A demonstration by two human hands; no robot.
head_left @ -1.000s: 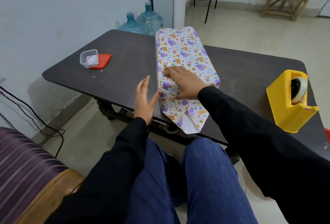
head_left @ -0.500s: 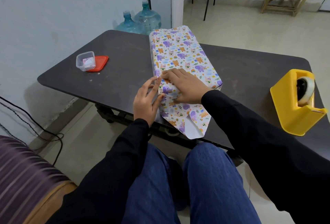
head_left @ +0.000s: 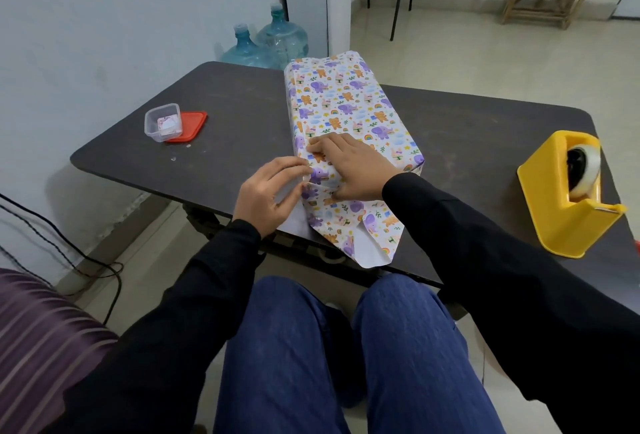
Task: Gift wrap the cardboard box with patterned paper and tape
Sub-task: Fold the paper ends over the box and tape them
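The cardboard box [head_left: 346,104] lies lengthwise on the dark table [head_left: 225,142], covered in white paper printed with elephants and bears. At its near end a loose paper flap [head_left: 360,229] lies flat and pokes past the table's edge, white underside showing. My right hand [head_left: 349,167] rests flat on the box's near top, fingers pressing the paper at the left edge and thumb down on the end face. My left hand [head_left: 270,191] is at the near left corner and pinches the side flap of paper between fingers and thumb. A yellow tape dispenser [head_left: 568,198] stands far right.
A small clear plastic container [head_left: 162,122] sits on its red lid [head_left: 192,123] at the table's left. Two water bottles [head_left: 273,42] stand behind the table by the wall. A striped seat [head_left: 34,329] and floor cables [head_left: 86,260] are at my left. My knees are under the near edge.
My left hand moved from open beside the box to its near left corner and took hold of the side flap of paper. My right hand stayed pressing on the box.
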